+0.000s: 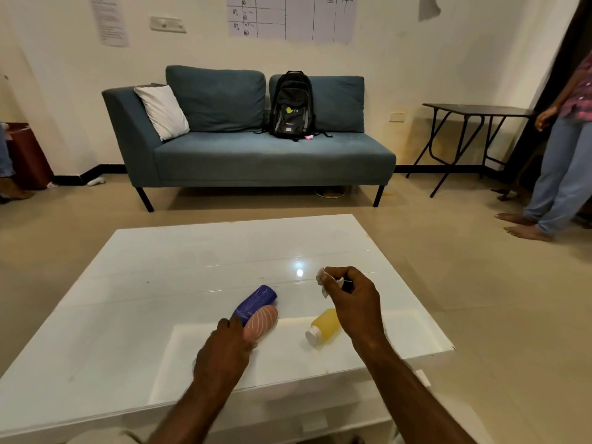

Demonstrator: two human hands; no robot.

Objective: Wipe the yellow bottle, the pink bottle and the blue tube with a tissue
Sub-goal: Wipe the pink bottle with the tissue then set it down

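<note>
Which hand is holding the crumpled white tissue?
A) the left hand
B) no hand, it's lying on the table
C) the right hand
C: the tissue is pinched in the fingers of the right hand, raised above the table, while the left hand rests on the pink bottle.

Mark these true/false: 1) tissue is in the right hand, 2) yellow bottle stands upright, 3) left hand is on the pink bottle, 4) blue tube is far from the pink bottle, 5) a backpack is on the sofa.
1) True: the right hand pinches the tissue.
2) False: the yellow bottle lies on its side on the table, white cap toward the camera.
3) True: the left hand rests on the pink bottle.
4) False: the blue tube lies right against it.
5) True: the backpack sits on the sofa.
</note>
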